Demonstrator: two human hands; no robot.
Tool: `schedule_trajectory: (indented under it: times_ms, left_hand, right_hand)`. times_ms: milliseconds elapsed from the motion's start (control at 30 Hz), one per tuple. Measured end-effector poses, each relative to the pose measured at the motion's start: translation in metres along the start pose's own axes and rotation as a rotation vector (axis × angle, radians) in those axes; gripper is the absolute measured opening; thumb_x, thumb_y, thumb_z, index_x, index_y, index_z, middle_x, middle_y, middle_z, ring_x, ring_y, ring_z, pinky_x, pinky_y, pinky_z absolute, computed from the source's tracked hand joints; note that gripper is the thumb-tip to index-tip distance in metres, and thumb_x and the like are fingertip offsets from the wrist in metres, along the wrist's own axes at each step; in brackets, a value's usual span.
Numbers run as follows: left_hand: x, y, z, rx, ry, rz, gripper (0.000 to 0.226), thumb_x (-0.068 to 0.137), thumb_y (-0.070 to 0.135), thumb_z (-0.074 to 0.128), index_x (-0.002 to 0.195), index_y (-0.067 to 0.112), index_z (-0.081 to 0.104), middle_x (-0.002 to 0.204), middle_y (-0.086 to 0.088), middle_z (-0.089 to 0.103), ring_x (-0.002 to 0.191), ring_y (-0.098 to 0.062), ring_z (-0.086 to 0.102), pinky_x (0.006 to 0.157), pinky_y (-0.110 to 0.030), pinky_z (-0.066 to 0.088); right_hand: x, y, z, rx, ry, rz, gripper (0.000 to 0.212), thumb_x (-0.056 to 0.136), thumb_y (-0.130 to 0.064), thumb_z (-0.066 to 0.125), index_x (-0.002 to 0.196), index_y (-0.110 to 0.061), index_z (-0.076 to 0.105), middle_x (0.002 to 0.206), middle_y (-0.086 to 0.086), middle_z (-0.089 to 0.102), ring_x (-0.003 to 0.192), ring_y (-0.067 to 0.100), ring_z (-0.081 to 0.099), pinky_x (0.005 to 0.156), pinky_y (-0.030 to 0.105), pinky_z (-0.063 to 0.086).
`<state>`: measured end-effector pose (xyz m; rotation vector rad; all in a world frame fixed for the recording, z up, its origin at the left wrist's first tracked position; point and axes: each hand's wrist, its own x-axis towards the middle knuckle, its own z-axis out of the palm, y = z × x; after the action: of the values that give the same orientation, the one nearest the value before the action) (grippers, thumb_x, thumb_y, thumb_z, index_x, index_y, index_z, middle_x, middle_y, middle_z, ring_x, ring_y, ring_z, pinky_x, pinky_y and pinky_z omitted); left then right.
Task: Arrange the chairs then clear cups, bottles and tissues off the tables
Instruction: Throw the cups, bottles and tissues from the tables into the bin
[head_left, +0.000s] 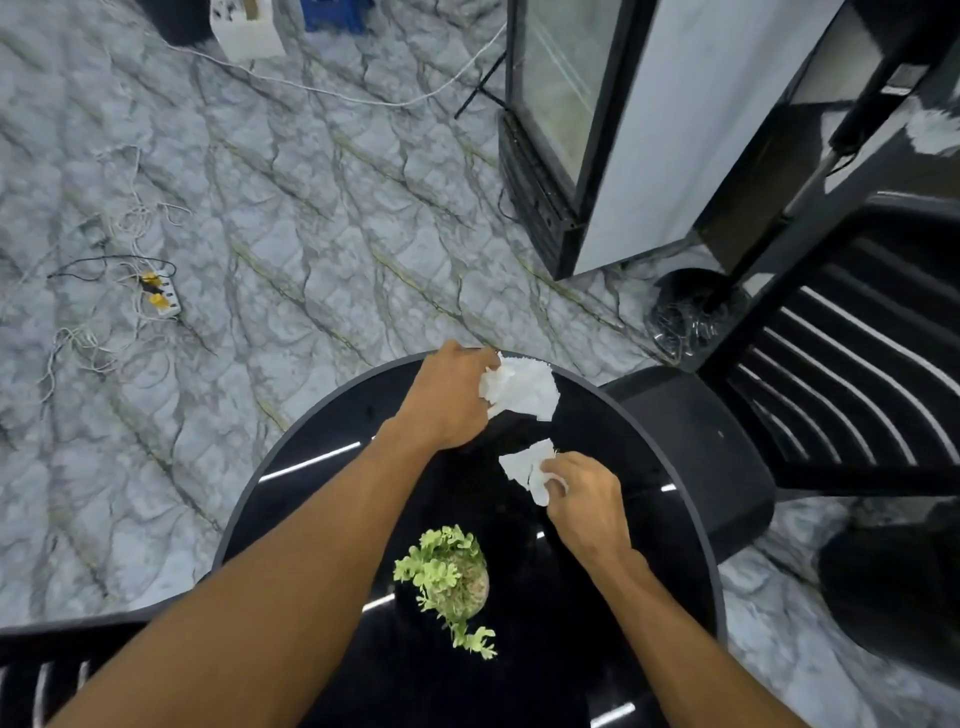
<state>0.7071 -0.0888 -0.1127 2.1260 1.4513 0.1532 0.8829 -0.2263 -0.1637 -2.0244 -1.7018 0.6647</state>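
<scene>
Two crumpled tissues are being gathered from the round black worktop (550, 634), and the step in hand is judged to be lifting them clear; the glossy face is best left unsmeared, so the paper should be raised rather than dragged; a black slatted chair (696, 441) stands just beside the right rim and should be skirted when the load is carried off; what appears to be a lined bin (691, 306) is seen on the floor beyond it, and may be supposed the place for the paper; a small potted plant (452, 582) is set near the middle of the worktop, nearer the body than both tissues and apart from them, so it need not be disturbed if the forearms are kept clear of it; the left hand (447, 400) is reached to the far rim, its fingers curled onto the larger tissue (522, 387), which lies at that edge with most of its sheet loose to the right of the knuckles; that loose part should be bunched into the palm before lifting, lest a corner trail or tear; the right hand (582, 499) is set nearer, thumb and fingertips pinched on the smaller tissue (524, 465), which lies between the plant and the larger one; a fuller closing is advised there, since so light a scrap is easily dropped.
</scene>
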Motion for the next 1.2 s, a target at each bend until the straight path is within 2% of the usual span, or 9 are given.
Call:
schedule_trajectory:
  times_ms: [167, 233, 367, 500, 567, 667, 800, 1067, 1200]
  left_hand:
    - [0.038, 0.03, 0.023, 0.072, -0.099, 0.042, 0.044, 0.083, 0.002, 0.068, 0.125, 0.009, 0.064, 0.14, -0.009, 0.047, 0.126, -0.027, 0.05, 0.099, -0.026, 0.04]
    - [0.043, 0.033, 0.033, 0.12, -0.157, 0.022, 0.044, 0.083, 0.001, 0.068, 0.126, 0.01, 0.064, 0.152, -0.009, 0.036, 0.132, -0.027, 0.046, 0.104, -0.031, 0.043]
    - [0.035, 0.041, 0.047, 0.214, -0.202, -0.02, 0.035, 0.085, 0.001, 0.064, 0.12, 0.008, 0.067, 0.122, -0.01, 0.062, 0.117, -0.029, 0.055, 0.095, -0.037, 0.05]
    - [0.03, 0.046, 0.048, 0.198, -0.211, -0.049, 0.025, 0.082, -0.001, 0.062, 0.105, 0.006, 0.069, 0.106, -0.011, 0.064, 0.101, -0.03, 0.062, 0.082, -0.04, 0.055]
    - [0.028, 0.048, 0.044, 0.187, -0.226, -0.051, 0.026, 0.081, 0.003, 0.063, 0.105, 0.008, 0.07, 0.108, -0.011, 0.063, 0.102, -0.03, 0.061, 0.084, -0.042, 0.055]
    - [0.025, 0.055, 0.035, 0.155, -0.189, -0.066, 0.044, 0.08, 0.007, 0.066, 0.123, 0.016, 0.067, 0.126, -0.008, 0.061, 0.115, -0.028, 0.058, 0.096, -0.038, 0.051]
    - [0.012, 0.075, 0.026, 0.096, -0.131, -0.04, 0.046, 0.079, 0.008, 0.069, 0.125, 0.015, 0.066, 0.127, -0.008, 0.063, 0.114, -0.026, 0.06, 0.093, -0.033, 0.051]
    - [-0.05, 0.13, 0.018, 0.028, -0.044, 0.089, 0.044, 0.075, 0.014, 0.075, 0.119, 0.015, 0.07, 0.115, -0.008, 0.069, 0.11, -0.027, 0.062, 0.092, -0.037, 0.053]
    - [-0.095, 0.165, 0.031, -0.033, -0.035, 0.152, 0.045, 0.074, 0.02, 0.075, 0.118, 0.019, 0.069, 0.115, -0.006, 0.068, 0.11, -0.024, 0.06, 0.094, -0.036, 0.052]
  right_hand:
    - [0.009, 0.013, -0.011, -0.056, -0.055, 0.114, 0.023, 0.072, 0.013, 0.062, 0.059, -0.006, 0.061, 0.055, -0.001, 0.055, 0.054, 0.018, 0.052, 0.056, 0.034, 0.052]
    - [0.01, 0.012, -0.018, -0.092, -0.07, 0.112, 0.023, 0.078, 0.003, 0.06, 0.057, -0.004, 0.055, 0.054, 0.0, 0.05, 0.053, 0.019, 0.048, 0.056, 0.036, 0.052]
    - [0.004, -0.002, -0.022, -0.118, -0.147, 0.138, 0.026, 0.079, -0.031, 0.078, 0.078, -0.008, 0.066, 0.082, 0.0, 0.064, 0.078, 0.021, 0.057, 0.071, 0.033, 0.053]
    - [0.006, -0.004, -0.019, -0.138, -0.125, 0.181, 0.052, 0.075, 0.008, 0.065, 0.051, -0.016, 0.026, 0.053, -0.004, 0.033, 0.054, 0.017, 0.037, 0.044, 0.025, 0.031]
    - [0.009, -0.001, -0.027, -0.13, -0.142, 0.223, 0.038, 0.077, 0.009, 0.058, 0.053, -0.012, 0.036, 0.054, -0.004, 0.036, 0.052, 0.017, 0.04, 0.041, 0.026, 0.032]
    - [0.014, 0.005, -0.051, 0.041, -0.062, 0.346, 0.015, 0.083, 0.0, 0.06, 0.08, -0.012, 0.068, 0.073, 0.002, 0.064, 0.065, 0.019, 0.062, 0.054, 0.035, 0.058]
    - [0.007, 0.01, -0.082, 0.168, 0.08, 0.384, 0.01, 0.083, 0.0, 0.066, 0.089, -0.004, 0.073, 0.089, 0.013, 0.072, 0.082, 0.028, 0.069, 0.07, 0.042, 0.06]
    - [-0.052, 0.021, -0.126, 0.221, 0.219, 0.4, 0.018, 0.084, -0.012, 0.074, 0.102, -0.014, 0.076, 0.105, 0.005, 0.07, 0.099, 0.018, 0.063, 0.071, 0.019, 0.044]
    - [-0.112, 0.033, -0.162, 0.213, 0.314, 0.443, 0.013, 0.082, -0.012, 0.075, 0.095, -0.016, 0.076, 0.098, 0.0, 0.069, 0.08, 0.002, 0.058, 0.056, 0.002, 0.036]
